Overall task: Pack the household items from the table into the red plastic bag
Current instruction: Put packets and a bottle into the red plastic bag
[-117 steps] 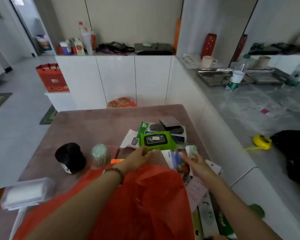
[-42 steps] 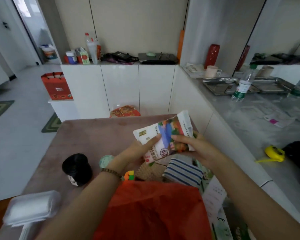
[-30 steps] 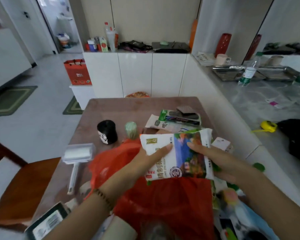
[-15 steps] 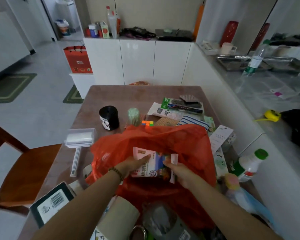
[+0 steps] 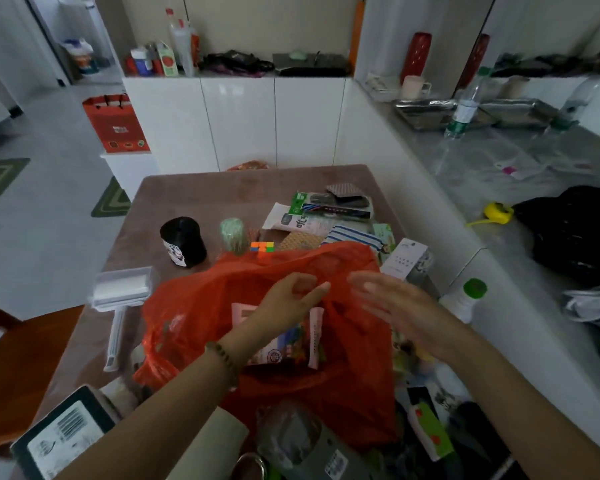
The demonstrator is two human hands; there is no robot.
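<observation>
Lying open on the brown surface [image 5: 201, 192] in the head view, the red plastic bag [image 5: 194, 306] was crumpled and wide-mouthed, with a printed food packet [image 5: 284, 344] flat inside it. The left hand [image 5: 291, 299] hovered over the bag's mouth, just above the packet, its fingers loosely bent and nothing held between them; a beaded bracelet [image 5: 222, 360] sat on that wrist. The right hand [image 5: 395, 303] hung above the bag's right rim, palm down and fingers straight, gripping nothing, though motion blur softened its outline. Just beyond the bag's far edge sat a small coloured cube [image 5: 262, 246] and a woven tan piece [image 5: 300, 241], with a striped cloth [image 5: 354, 234] partly hidden behind the rim further right. Farther behind the bag lay a white wipes packet [image 5: 298, 221]. Off the bag's far left corner stood a black roll [image 5: 182, 241] and a pale green roll [image 5: 232, 234], both upright. Left of the bag a white lint roller [image 5: 122, 294] lay with its handle pointing toward the person. To the bag's right stood a white card box [image 5: 407, 259] and, near it, a white bottle with a green cap [image 5: 465, 299].
</observation>
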